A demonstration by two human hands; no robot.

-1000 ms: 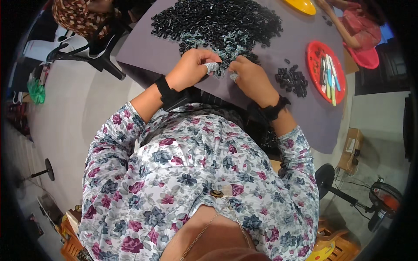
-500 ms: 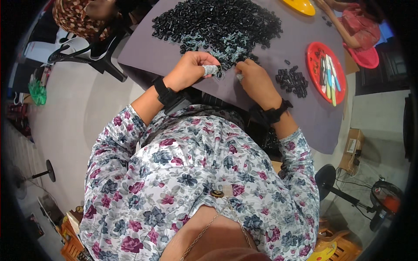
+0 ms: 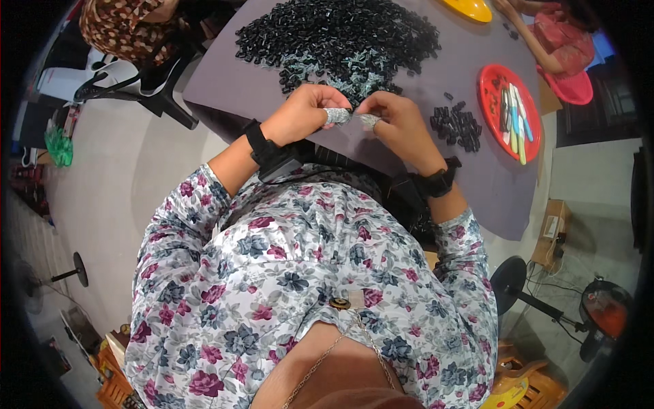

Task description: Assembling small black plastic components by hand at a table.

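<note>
My left hand [image 3: 303, 112] is closed in a pinch, holding a small black piece [image 3: 352, 109] at its fingertips. My right hand [image 3: 400, 123] has come up close to it, thumb and fingers pinched, though what sits between them is too small to make out. Silvery-white wrapping covers both thumbs. Just beyond the hands lies a scatter of small clear pieces [image 3: 364, 76], backed by a wide heap of small black pieces [image 3: 334, 31]. To the right of my right hand is a smaller pile of black pieces [image 3: 456, 127].
A red tray [image 3: 489, 112] with several slim-handled tools [image 3: 514, 119] stands right on the grey-covered table [image 3: 218, 82]. A yellow dish [image 3: 470, 9] is at the far edge. Another person's arm [image 3: 528, 41] reaches in at far right; a second person sits far left by a black chair [image 3: 160, 102].
My right hand has moved left and turned inward, meeting the left hand's fingertips at the small black piece. The left hand has shifted slightly right.
</note>
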